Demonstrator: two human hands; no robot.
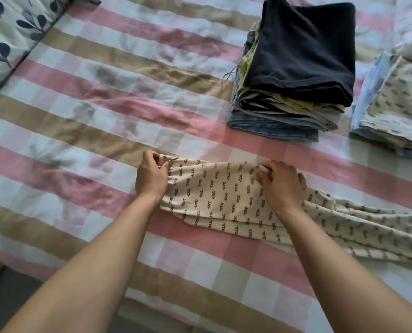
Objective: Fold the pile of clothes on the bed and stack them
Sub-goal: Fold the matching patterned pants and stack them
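Your left hand (151, 177) and right hand (281, 182) each pinch the top edge of the patterned pants (214, 198); keep that edge taut across the bed (104, 116), aligning both layers before folding.

Left hand (151, 180), right hand (282, 183) pinching (arms outstretched)

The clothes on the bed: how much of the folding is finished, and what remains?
Done: a tall folded stack topped by a dark garment, plus a smaller folded stack beside it. In hand: the left hand and right hand pinch a cream patterned garment, partly folded. Left: finish and stack it; no unfolded pile shows.
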